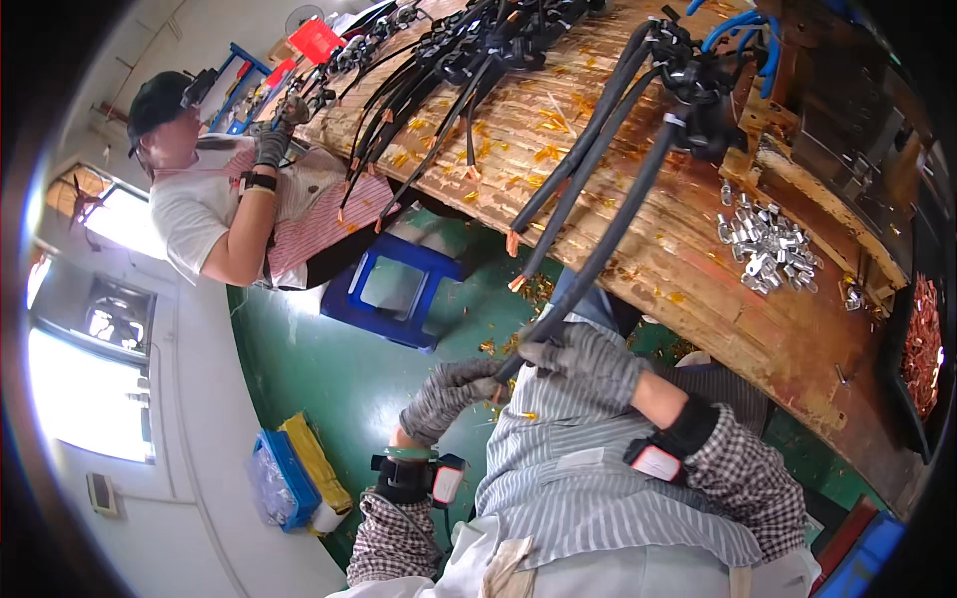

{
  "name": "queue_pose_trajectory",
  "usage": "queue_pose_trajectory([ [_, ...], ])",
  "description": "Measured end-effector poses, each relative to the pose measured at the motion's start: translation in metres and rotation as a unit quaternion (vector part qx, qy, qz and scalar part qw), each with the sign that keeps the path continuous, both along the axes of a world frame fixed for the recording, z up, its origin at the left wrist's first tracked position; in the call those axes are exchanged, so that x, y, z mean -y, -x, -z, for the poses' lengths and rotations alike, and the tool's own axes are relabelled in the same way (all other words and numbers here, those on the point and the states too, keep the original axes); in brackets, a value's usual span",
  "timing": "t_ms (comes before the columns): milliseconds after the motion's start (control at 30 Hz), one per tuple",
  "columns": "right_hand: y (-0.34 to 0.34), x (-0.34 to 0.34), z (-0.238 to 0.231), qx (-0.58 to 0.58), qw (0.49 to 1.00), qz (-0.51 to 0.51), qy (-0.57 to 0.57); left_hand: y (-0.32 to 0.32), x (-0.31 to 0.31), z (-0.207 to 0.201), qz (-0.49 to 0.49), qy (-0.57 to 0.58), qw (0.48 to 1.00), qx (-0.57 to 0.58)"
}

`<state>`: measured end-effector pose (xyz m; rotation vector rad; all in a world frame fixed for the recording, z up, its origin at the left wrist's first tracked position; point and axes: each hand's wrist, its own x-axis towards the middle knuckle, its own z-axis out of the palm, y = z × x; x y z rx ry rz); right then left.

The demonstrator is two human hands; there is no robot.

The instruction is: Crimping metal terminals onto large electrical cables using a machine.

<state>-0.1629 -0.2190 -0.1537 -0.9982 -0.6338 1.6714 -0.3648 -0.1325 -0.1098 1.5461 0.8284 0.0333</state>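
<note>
A thick black cable point(628, 224) runs down from a bundle of black connectors point(698, 85) on the wooden bench to my body. My right hand point(588, 364), in a grey knit glove, is closed around it near its lower end. My left hand point(454, 394), gloved alike, pinches the tip of the same cable, and its fingers hide that end. Just below the hands, a small yellow scrap point(528, 415) shows against my striped apron point(558, 478). Two more black cables point(573, 140) with bare copper ends hang over the bench edge beside the held one.
Silver metal lugs point(768, 244) lie heaped on the wooden bench point(698, 299), right of the cables. A black tray point(922, 349) of copper-coloured pieces stands at far right. Across the left side, a co-worker point(239, 189) works by more cables point(419, 90). A blue stool point(394, 289) stands on the green floor.
</note>
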Motion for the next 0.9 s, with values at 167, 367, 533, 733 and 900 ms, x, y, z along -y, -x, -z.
queue_pose_trajectory([
  [167,0.032,-0.015,0.010,0.045,0.985,0.153,-0.060,0.001,0.009,0.009,-0.015,-0.048,0.998,0.025],
  [367,0.032,-0.016,0.018,0.105,0.983,0.153,0.007,0.002,0.014,0.041,-0.009,-0.203,0.979,0.022],
  [533,0.029,-0.018,0.025,0.347,0.928,0.136,0.024,-0.012,0.016,0.038,0.132,-0.549,0.822,-0.076],
  [733,0.032,-0.021,0.025,0.364,0.920,0.147,0.025,-0.013,0.016,0.031,0.220,-0.526,0.800,-0.184],
  [900,0.018,-0.022,0.013,0.328,0.936,0.121,0.039,0.032,0.002,0.051,0.213,-0.268,0.936,-0.078],
])
